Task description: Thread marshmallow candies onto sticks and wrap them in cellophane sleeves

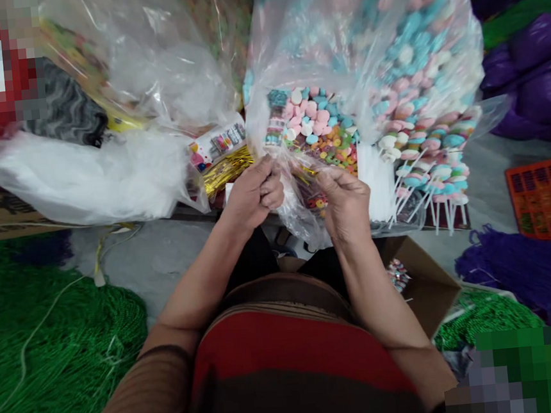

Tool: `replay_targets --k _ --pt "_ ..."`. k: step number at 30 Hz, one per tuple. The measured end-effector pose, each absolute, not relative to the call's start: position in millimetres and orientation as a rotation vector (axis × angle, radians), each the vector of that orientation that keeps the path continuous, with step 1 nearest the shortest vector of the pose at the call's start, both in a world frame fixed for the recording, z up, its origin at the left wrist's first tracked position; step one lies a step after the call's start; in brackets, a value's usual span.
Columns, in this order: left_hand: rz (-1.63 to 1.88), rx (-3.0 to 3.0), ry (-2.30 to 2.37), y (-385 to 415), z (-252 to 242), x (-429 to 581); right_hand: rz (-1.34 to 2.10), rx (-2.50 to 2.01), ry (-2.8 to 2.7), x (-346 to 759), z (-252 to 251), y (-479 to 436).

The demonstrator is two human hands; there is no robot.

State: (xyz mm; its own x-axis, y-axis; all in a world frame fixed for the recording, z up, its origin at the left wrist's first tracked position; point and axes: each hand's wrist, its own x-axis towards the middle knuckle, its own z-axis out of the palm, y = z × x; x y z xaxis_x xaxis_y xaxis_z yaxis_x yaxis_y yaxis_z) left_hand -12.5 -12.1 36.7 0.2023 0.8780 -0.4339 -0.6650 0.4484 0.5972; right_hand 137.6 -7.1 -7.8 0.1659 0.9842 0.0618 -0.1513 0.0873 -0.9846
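Red shirt [288, 353] lowest; mid-frame my left hand [254, 194] and right hand [347, 205] pinch one small candy bag [303, 215]; slick plastic might slip, spilling.

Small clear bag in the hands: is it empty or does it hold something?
Not empty: colourful candy shows through the small clear bag pinched between left hand and right hand. How full, cannot tell.
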Motion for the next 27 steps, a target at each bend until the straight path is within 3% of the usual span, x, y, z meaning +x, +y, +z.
replay_targets --k 6,15,27 --pt "1.175 0.479 0.897 -14.3 31.3 -4.0 1.114 -1.046 -1.107 135.4 9.4 -17.6" --pt "1.199 0.636 0.853 -27.5 9.4 9.3 0.651 -1.224 -1.461 128.7 10.4 -16.0" --pt "1.173 0.676 0.892 -28.0 -3.0 10.3 0.807 -1.099 -1.713 145.6 32.5 -20.5"
